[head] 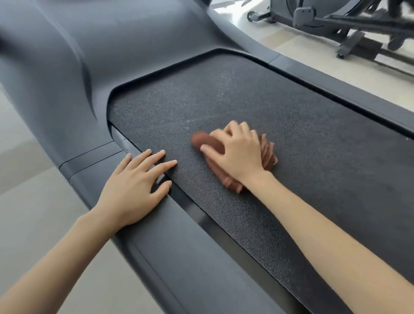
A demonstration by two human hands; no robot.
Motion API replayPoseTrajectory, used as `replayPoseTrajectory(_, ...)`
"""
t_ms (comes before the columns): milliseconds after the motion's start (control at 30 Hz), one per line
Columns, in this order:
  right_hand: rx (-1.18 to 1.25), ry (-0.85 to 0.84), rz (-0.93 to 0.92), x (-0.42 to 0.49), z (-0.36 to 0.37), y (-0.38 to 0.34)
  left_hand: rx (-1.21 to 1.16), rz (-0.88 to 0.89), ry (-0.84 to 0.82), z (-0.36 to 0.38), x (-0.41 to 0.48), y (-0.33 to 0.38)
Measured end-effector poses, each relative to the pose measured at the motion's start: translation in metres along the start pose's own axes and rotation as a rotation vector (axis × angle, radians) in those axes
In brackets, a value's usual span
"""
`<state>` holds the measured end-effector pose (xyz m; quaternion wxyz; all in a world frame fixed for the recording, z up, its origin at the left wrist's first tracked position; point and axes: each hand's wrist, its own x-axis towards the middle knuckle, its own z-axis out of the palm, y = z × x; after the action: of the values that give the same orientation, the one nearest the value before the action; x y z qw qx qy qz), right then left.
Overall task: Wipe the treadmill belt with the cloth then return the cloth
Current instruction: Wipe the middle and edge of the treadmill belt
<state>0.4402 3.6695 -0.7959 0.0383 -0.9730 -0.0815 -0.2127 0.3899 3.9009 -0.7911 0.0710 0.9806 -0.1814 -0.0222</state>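
The cloth (208, 143) slants far-left to near-right on the belt (291, 125), the right hand (237, 152) grip curled around it, the left hand (130, 188) flat beside.

The floor (33, 235) is smooth and pale, a greyish beige with a soft sheen, and it shows in 2 areas: the lower left and the upper right. At the left edge 1 broader tan band (20, 163) crosses it between lighter stretches. In the upper right corner stands 1 dark exercise machine (307, 13), slightly blurred, with black bars running low over the floor, a small wheel (252, 16) at its near end and a flat foot (343, 53) resting on the ground. Light is even and daylight-bright, strongest in a white patch (220, 2) at the top edge.
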Motion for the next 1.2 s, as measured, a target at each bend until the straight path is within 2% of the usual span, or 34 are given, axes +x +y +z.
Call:
replayPoseTrajectory(133, 0.306, 0.001, -0.557, -0.054, -0.024, 0.016, -0.021, 0.037, -0.004, -0.002, 0.015, -0.018)
replayPoseTrajectory(167, 0.320, -0.017, -0.638, -0.053, -0.026, 0.030, -0.016, 0.042, 0.004, -0.003, 0.020, -0.025)
replayPoseTrajectory(200, 0.297, -0.023, -0.641, -0.046, -0.024, 0.044, -0.009, 0.042, 0.014, -0.004, 0.025, -0.031)
replayPoseTrajectory(267, 0.199, -0.011, -0.456, -0.018, -0.015, 0.065, -0.016, 0.024, 0.031, -0.005, 0.034, -0.040)
replayPoseTrajectory(400, -0.006, -0.030, 0.136, 0.051, 0.018, 0.064, -0.018, -0.005, 0.044, -0.001, 0.039, -0.044)
replayPoseTrajectory(467, -0.062, -0.021, 0.282, 0.077, 0.031, 0.044, -0.040, 0.000, 0.048, -0.001, 0.040, -0.043)
replayPoseTrajectory(500, -0.063, -0.020, 0.285, 0.085, 0.036, 0.029, -0.048, 0.005, 0.046, -0.001, 0.041, -0.043)
replayPoseTrajectory(567, -0.030, -0.030, 0.166, 0.089, 0.043, -0.005, -0.048, 0.017, 0.042, -0.002, 0.046, -0.045)
replayPoseTrajectory(667, 0.066, -0.012, -0.121, 0.067, 0.034, -0.039, -0.018, 0.025, 0.037, -0.003, 0.050, -0.055)
replayPoseTrajectory(767, 0.276, -0.029, -0.444, 0.039, 0.016, -0.016, -0.001, 0.000, 0.037, -0.009, 0.050, -0.075)
replayPoseTrajectory(833, 0.301, -0.064, -0.554, 0.031, 0.008, 0.026, -0.022, -0.024, 0.044, -0.013, 0.050, -0.089)
replayPoseTrajectory(900, 0.264, -0.069, -0.402, 0.036, 0.007, 0.064, -0.023, -0.036, 0.048, -0.014, 0.052, -0.098)
replayPoseTrajectory(1033, -0.002, -0.013, 0.240, 0.086, 0.033, 0.079, 0.018, -0.050, 0.061, -0.007, 0.060, -0.093)
replayPoseTrajectory(1067, -0.057, -0.017, 0.340, 0.099, 0.040, 0.069, 0.018, -0.052, 0.065, -0.006, 0.064, -0.090)
replayPoseTrajectory(1133, -0.068, -0.015, 0.352, 0.110, 0.049, 0.033, 0.007, -0.054, 0.074, -0.003, 0.075, -0.086)
replayPoseTrajectory(1200, -0.013, -0.015, 0.177, 0.099, 0.050, -0.009, -0.013, -0.061, 0.084, -0.003, 0.085, -0.085)
